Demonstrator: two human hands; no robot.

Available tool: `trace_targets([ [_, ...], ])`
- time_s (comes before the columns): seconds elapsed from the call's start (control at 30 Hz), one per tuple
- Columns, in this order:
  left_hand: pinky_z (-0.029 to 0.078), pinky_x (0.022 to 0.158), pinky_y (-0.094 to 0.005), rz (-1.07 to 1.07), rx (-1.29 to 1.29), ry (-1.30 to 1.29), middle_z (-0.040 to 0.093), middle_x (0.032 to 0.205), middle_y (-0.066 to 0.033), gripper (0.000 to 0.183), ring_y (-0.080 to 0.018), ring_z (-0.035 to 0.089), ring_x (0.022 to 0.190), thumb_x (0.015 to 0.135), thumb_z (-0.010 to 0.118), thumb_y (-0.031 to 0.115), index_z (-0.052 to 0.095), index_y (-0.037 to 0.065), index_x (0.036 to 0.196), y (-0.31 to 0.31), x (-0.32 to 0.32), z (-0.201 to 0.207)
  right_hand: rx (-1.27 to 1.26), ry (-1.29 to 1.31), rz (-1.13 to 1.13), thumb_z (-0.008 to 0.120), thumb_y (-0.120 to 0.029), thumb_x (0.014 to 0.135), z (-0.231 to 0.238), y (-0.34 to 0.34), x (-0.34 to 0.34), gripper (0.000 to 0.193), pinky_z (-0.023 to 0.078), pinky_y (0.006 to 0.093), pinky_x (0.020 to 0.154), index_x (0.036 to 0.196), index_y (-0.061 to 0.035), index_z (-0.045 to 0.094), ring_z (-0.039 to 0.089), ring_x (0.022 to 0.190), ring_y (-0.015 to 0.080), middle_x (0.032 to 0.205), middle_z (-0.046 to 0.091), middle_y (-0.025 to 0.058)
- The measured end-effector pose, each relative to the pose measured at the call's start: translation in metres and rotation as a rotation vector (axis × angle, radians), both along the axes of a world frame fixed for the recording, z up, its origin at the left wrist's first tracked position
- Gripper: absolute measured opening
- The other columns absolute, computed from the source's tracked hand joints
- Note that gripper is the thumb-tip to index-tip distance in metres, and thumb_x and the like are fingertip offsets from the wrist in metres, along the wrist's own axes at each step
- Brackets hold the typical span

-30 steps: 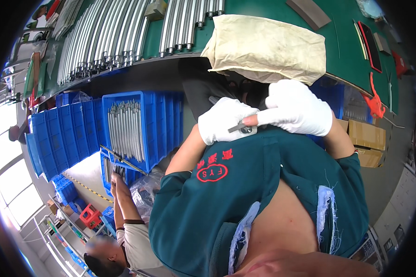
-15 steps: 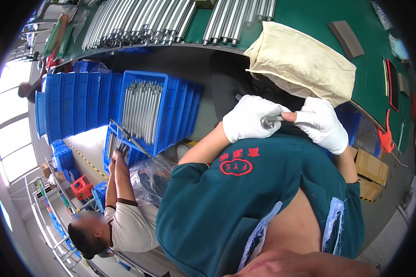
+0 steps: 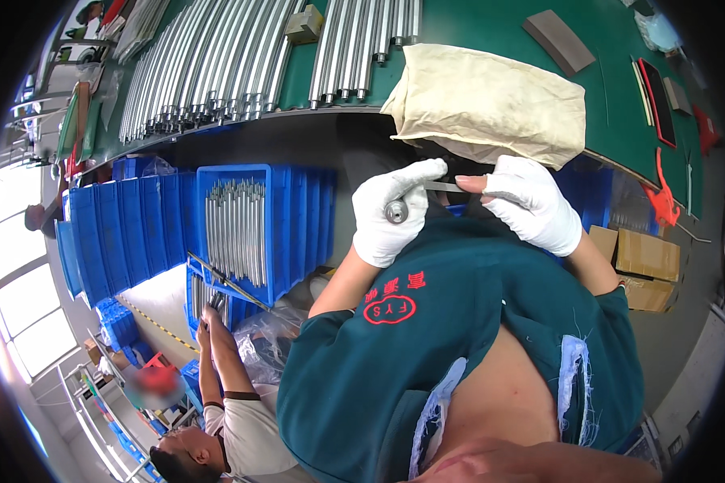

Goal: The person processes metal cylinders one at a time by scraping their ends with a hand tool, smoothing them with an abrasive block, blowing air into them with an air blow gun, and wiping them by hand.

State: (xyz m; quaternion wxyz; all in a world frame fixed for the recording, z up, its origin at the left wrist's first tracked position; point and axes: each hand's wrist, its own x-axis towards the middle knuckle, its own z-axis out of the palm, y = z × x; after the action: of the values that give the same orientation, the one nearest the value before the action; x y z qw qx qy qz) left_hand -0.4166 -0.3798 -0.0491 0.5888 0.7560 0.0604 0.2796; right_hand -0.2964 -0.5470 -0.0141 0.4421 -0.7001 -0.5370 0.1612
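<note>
I have 2 hands in view, both in white fabric gloves, held in front of the wearer's dark green shirt [image 3: 354, 378]. My left hand [image 3: 377, 219] is curled closed around a silver cylindrical metal rod [image 3: 396, 212]; its round end, with a hole in the middle, faces me out of the fist, and the glove hides most of its length. My right hand [image 3: 532, 205] pinches a thin, flat, grey strip [image 3: 443, 186] at the bare tip of its thumb. The strip spans toward the left glove, just above the rod's end; whether it touches the glove there, I cannot tell.

Beyond the hands, a crumpled cream cloth [image 3: 491, 105] lies across the near edge of a green-topped table [image 3: 491, 24]. To its left I see a long row of polished silver rods [image 3: 193, 60]; to its right, a grey-brown rectangular block [image 3: 558, 42] and, near the edge, an orange-red blow gun [image 3: 660, 201].

On the floor side at left, a blue plastic crate [image 3: 298, 225] holds upright rows of slim metal rods [image 3: 235, 233]. Near it, a co-worker in a pale shirt [image 3: 250, 431] reaches toward more rods. At right sits a brown cardboard box [image 3: 647, 256].
</note>
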Motion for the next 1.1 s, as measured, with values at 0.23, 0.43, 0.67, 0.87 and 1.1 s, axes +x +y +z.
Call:
trace_targets([
  [0.23,0.049,0.058,-0.0265,-0.031,0.023,0.145,0.061,0.069,-0.0086,0.024,-0.0172,0.064,0.062,0.076,0.059,-0.001,0.059,0.003,0.099,-0.004,-0.003,-0.012,-0.003,-0.053,0.023,0.061,-0.004,0.073,-0.009,-0.001,0.001,0.034,0.037,0.0325,0.055,0.105,-0.0110,0.067,0.045,0.058,0.0222,0.062,0.047,0.0057],
  [0.43,0.048,0.058,-0.0323,-0.101,0.177,0.237,0.060,0.072,-0.0087,0.022,-0.0264,0.060,0.063,0.067,0.060,0.000,0.062,0.007,0.088,-0.001,-0.001,-0.012,-0.064,-0.109,0.030,0.064,-0.013,0.077,-0.010,-0.002,0.001,0.032,0.039,0.0328,0.056,0.107,-0.0243,0.067,0.045,0.057,0.0213,0.060,0.047,0.0045],
  [0.67,0.047,0.058,-0.0355,-0.113,0.140,0.316,0.059,0.070,-0.0084,0.024,-0.0287,0.058,0.065,0.061,0.060,0.001,0.065,0.009,0.083,-0.007,0.000,-0.014,-0.109,-0.162,0.075,0.067,-0.005,0.068,-0.007,-0.010,0.008,0.042,0.039,0.0323,0.055,0.107,-0.0206,0.067,0.045,0.057,0.0220,0.060,0.046,0.0040],
  [0.87,0.045,0.055,-0.0240,-0.183,0.146,0.296,0.057,0.078,-0.0071,0.019,-0.0122,0.055,0.063,0.072,0.056,-0.007,0.055,0.000,0.090,-0.003,-0.005,-0.022,-0.037,-0.181,0.088,0.067,-0.003,0.070,-0.005,0.001,0.001,0.037,0.038,0.0328,0.054,0.105,-0.0145,0.067,0.046,0.058,0.0235,0.062,0.047,0.0064],
  [1.1,0.048,0.054,-0.0275,-0.060,0.159,0.017,0.065,0.073,-0.0049,0.021,-0.0195,0.062,0.059,0.074,0.059,0.000,0.063,0.012,0.092,0.003,0.013,-0.008,0.238,-0.023,-0.811,0.050,-0.011,0.093,-0.006,-0.086,0.081,0.030,0.042,0.0192,0.070,0.122,-0.0037,0.055,0.051,0.079,0.0057,0.104,0.063,0.0043],
])
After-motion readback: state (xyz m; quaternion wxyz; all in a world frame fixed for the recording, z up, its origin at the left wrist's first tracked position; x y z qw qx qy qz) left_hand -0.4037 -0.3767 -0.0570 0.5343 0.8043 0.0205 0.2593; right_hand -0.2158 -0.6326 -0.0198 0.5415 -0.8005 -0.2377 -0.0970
